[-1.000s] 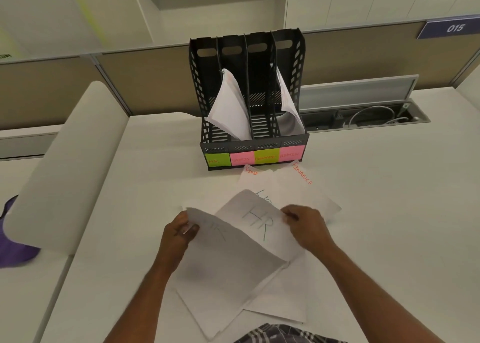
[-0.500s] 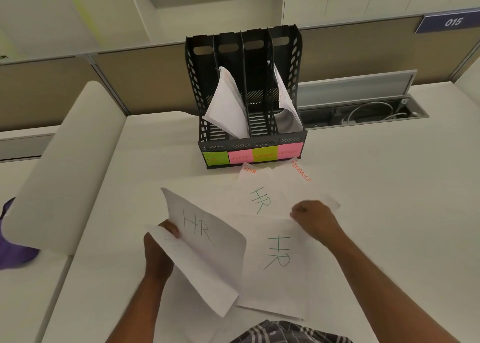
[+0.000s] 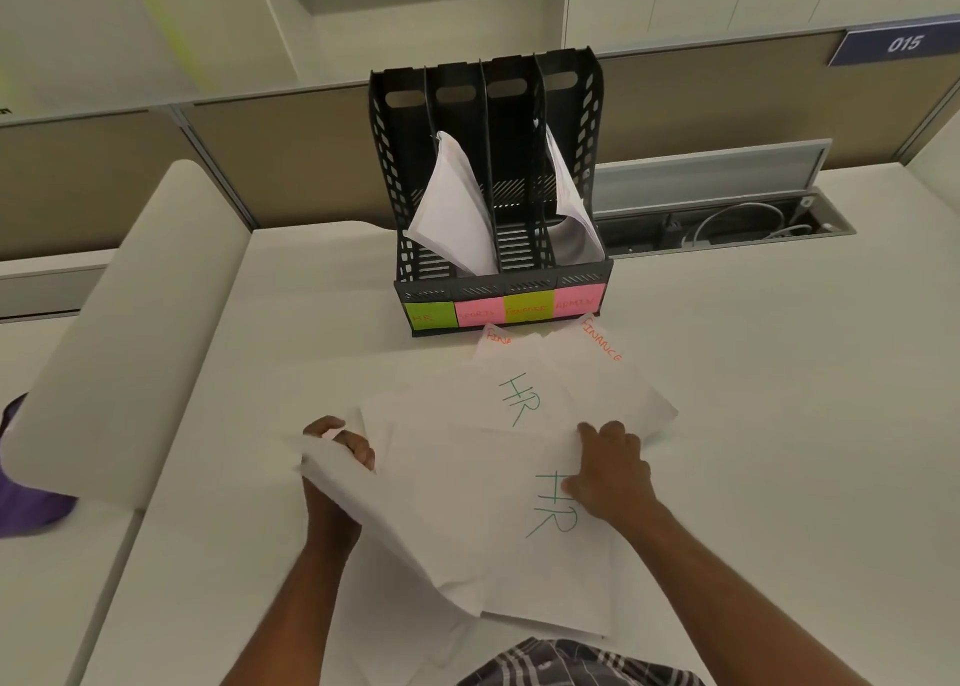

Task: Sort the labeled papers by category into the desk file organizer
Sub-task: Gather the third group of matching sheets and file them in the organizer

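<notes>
I am seeing white papers [image 3: 519,477] green-lettered HR lying overlapped on the worktop [image 3: 753,425], left hand [image 3: 337,451] gripping a lifted sheet [image 3: 395,519], right hand [image 3: 613,472] pressing flat, fingers released

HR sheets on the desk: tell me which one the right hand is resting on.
The nearer HR sheet, with the large green HR beside the right hand. The other HR sheet lies farther back, toward the file organizer, untouched.
</notes>
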`<move>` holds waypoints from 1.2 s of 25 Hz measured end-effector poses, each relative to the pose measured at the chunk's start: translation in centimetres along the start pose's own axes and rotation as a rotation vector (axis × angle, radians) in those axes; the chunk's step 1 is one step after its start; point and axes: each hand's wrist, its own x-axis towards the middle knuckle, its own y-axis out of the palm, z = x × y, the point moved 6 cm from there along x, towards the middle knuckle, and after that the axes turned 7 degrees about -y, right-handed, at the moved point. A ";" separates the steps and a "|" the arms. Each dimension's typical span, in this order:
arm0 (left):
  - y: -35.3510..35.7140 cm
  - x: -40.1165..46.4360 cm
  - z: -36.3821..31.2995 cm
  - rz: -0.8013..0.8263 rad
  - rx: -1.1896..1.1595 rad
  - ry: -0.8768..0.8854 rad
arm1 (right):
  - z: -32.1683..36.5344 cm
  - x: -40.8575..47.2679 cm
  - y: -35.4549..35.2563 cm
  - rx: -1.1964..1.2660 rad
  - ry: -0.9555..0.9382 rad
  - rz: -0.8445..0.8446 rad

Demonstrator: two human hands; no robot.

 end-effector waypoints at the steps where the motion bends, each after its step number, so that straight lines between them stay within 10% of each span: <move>1: 0.2 0.5 0.0 0.046 -0.022 -0.002 | 0.1 0.1 0.0 -0.021 -0.001 0.022; 12: 5.4 -2.2 -0.4 0.370 0.582 0.399 | 4.1 0.9 -8.1 0.393 -0.372 -0.244; 17: 8.3 -3.2 -2.2 0.332 0.906 0.782 | 8.0 0.4 -10.8 0.686 -0.542 -0.085; 20: 6.5 -2.1 -2.7 0.256 0.808 0.653 | 5.9 2.1 -10.9 1.008 -0.349 -0.181; 24: 2.0 -0.4 -2.1 0.173 0.662 0.418 | -0.2 4.4 -5.6 0.353 0.067 -0.107; 30: -2.2 1.1 0.0 0.049 0.428 0.122 | -0.5 3.6 0.0 0.430 0.188 -0.024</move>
